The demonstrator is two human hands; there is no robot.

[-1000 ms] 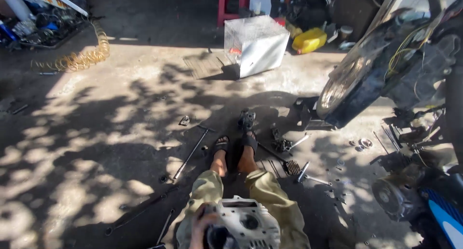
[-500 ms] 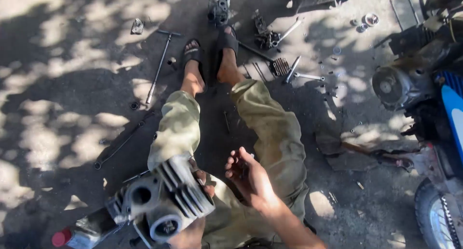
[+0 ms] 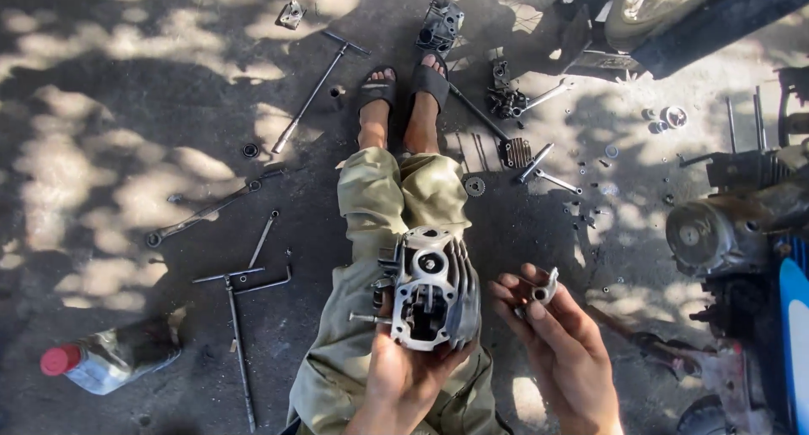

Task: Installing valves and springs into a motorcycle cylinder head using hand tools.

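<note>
Two hands are busy: your left hand (image 3: 404, 376) grips the finned cylinder head (image 3: 430, 287) firmly over your lap, your right hand (image 3: 552, 342) pinches a small rocker part (image 3: 545, 288), apparently not yet fitted, and many tools (image 3: 316, 89) lie around

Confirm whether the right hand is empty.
No: the right hand pinches a small metal part beside the cylinder head.
</note>
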